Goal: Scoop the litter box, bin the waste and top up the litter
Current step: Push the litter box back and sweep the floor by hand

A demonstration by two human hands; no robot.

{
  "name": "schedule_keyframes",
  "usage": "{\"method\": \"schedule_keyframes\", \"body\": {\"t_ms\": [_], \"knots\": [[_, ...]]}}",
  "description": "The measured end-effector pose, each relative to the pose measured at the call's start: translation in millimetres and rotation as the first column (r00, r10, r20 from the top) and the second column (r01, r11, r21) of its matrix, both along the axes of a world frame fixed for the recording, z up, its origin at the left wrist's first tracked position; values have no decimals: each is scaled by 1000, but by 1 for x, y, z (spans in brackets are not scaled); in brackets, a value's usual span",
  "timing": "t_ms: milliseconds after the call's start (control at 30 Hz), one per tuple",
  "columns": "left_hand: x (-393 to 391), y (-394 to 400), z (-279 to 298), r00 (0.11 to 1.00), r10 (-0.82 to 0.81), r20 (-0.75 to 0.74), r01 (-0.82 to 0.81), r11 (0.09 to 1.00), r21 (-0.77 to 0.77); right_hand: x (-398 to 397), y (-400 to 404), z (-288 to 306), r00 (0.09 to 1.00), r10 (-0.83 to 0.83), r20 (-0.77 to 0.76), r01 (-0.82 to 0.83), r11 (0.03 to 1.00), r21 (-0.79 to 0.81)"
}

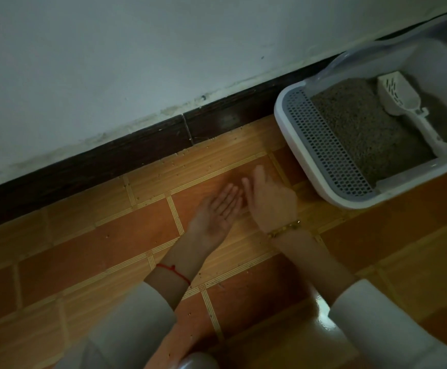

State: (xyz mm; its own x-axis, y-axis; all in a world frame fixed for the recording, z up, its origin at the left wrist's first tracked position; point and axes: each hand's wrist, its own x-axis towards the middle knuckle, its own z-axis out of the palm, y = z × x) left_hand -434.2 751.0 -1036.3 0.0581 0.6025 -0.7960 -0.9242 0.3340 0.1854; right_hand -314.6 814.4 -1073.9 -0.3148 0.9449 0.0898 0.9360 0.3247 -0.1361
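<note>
A white litter box stands on the floor at the right, against the wall. It has a grey perforated step along its near-left side and grey litter inside. A white slotted scoop lies on the litter, handle pointing right. My left hand is palm up with fingers spread, low over the tiles and left of the box. My right hand is beside it, back of the hand up, fingers apart. Neither hand holds anything.
Orange floor tiles are dotted with scattered litter grains near the dark skirting board. A pale wall rises behind. My knees and pale sleeves fill the lower edge.
</note>
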Motion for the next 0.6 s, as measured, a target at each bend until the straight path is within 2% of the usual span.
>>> {"method": "schedule_keyframes", "body": {"t_ms": [67,133,167,233,367,500,600], "knots": [[-5,0,-3,999,41,-17,-40,999,10,10,10,19,999,-33,5,33,997,64],[-11,0,-2,997,65,-51,-65,998,4,16,26,5,990,-69,120,49,986,158],[-13,1,-2,996,72,-57,-71,997,13,16,30,-2,979,-78,187,56,991,124],[-13,2,0,995,70,-64,-69,998,14,11,32,-15,957,-23,289,1,997,75],[-10,4,2,995,59,-84,-62,998,-29,10,29,-22,918,70,391,-146,975,168],[-8,4,-2,992,33,-121,-37,999,-29,6,27,-16,923,65,379,-134,978,161],[-4,3,-8,987,-21,-160,16,999,-28,-3,13,-2,979,94,178,-127,975,182]]}}
